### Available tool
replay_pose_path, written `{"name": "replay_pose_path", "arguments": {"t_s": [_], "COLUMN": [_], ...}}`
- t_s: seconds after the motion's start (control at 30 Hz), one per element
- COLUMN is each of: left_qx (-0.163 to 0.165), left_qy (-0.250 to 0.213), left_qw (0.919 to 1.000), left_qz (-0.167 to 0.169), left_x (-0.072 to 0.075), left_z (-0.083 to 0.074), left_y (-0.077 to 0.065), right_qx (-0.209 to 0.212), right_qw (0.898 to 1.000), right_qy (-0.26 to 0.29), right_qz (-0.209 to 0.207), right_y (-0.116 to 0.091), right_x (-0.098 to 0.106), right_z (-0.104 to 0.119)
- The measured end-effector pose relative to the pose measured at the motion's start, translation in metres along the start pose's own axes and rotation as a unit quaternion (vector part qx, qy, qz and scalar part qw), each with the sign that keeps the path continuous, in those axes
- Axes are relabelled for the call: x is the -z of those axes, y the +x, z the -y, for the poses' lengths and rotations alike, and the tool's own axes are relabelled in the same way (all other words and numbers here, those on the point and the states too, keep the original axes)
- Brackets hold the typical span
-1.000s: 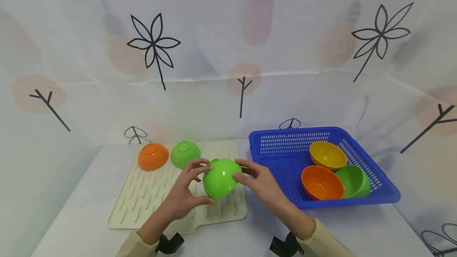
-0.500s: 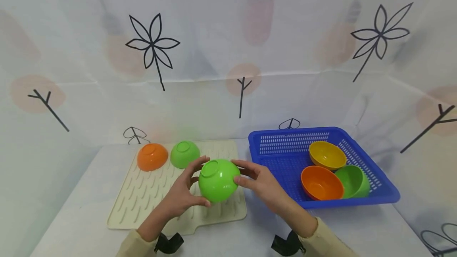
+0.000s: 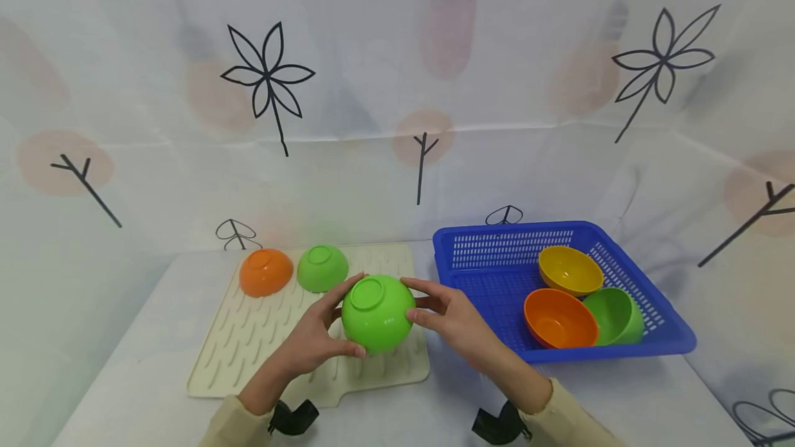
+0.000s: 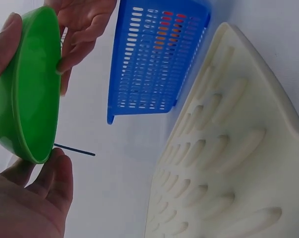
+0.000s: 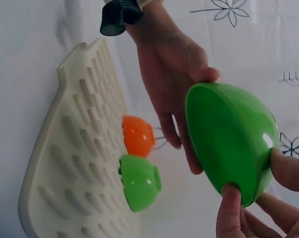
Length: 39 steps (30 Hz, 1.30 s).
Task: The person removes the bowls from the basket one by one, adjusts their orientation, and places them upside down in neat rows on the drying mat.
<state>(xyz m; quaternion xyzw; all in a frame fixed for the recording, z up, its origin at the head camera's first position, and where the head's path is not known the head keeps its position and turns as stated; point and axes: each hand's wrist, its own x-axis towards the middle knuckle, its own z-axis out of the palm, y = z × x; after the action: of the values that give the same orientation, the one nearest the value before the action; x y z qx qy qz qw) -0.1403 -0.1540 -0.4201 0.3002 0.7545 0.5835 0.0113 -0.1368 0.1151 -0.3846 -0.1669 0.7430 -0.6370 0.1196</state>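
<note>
A green bowl [image 3: 380, 319] is held upside down above the cream drying mat [image 3: 248, 357], its foot ring turned up and toward the head camera. My left hand [image 3: 313, 336] grips its left side, with the thumb at the near edge and fingers at the far side. On the bowl's right, my right hand [image 3: 456, 323] pinches the rim between thumb and fingers. In the right wrist view the bowl's hollow [image 5: 221, 134] faces the mat. Upside down at the mat's back stand an orange bowl [image 3: 266, 272] and another green bowl [image 3: 322, 268].
To the right is a blue plastic basket [image 3: 478, 243]. In it lie a yellow bowl [image 3: 570, 271], an orange bowl [image 3: 561, 318] and a green bowl [image 3: 615, 316]. A patterned white cloth [image 3: 366, 192] hangs behind the white table [image 3: 149, 336].
The held green bowl has tipped so its foot ring faces the head camera more. It has shifted slightly left, still between both hands. The other bowls have stayed put.
</note>
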Motion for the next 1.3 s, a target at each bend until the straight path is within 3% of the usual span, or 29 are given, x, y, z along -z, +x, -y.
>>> {"name": "replay_pose_path", "arguments": {"t_s": [0.17, 0.47, 0.67, 1.0, 1.3], "left_qx": [0.01, 0.028, 0.051, 0.082, 0.114], "left_qy": [0.021, 0.057, 0.076, 0.074, 0.041], "left_qw": [0.9995, 0.9955, 0.9904, 0.9876, 0.9862], "left_qz": [-0.024, -0.071, -0.103, -0.112, -0.112], "left_x": [-0.002, -0.004, -0.004, -0.007, -0.006], "left_z": [0.001, 0.007, 0.014, 0.026, 0.038], "left_y": [0.0, 0.002, 0.004, 0.016, 0.029], "right_qx": [-0.001, 0.059, 0.085, 0.083, 0.078], "right_qw": [0.999, 0.991, 0.983, 0.978, 0.975], "right_qy": [-0.006, -0.056, -0.096, -0.079, -0.038], "right_qz": [-0.037, -0.108, -0.13, -0.172, -0.205], "right_y": [-0.002, -0.002, 0.003, 0.02, 0.035], "right_x": [-0.007, -0.033, -0.05, -0.059, -0.063], "right_z": [0.002, -0.009, -0.019, -0.037, -0.053]}}
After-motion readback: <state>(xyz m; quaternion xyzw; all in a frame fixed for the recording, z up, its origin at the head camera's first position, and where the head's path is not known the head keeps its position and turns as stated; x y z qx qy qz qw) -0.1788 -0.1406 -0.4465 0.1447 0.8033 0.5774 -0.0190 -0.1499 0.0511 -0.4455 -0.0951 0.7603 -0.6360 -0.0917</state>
